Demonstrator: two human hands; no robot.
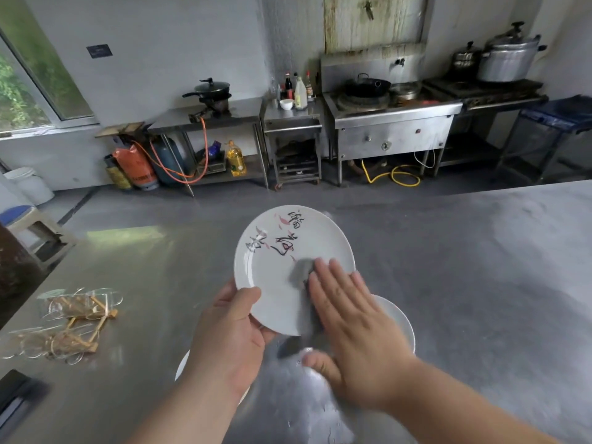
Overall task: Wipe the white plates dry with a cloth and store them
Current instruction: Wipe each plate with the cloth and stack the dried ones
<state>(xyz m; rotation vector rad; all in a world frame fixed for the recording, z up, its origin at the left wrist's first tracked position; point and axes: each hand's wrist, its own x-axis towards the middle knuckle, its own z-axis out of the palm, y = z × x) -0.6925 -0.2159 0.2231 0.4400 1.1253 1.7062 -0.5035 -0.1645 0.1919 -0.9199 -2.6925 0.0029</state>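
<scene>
Left hand (230, 331) pinches the white plate (278, 251) at its near rim; the plate extends up and away from that grip. Right hand (349, 315), fingers straight, presses the cloth (301, 272) on its face, just right of the grip.

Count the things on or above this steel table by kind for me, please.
White round ceramic plates: 3 (painted plate lifted, two plain ones lying flat)
Grey wiping cloth: 1
Clear plastic packets of tan sticks: 2
Black flat object: 1
Total visible: 7
</scene>
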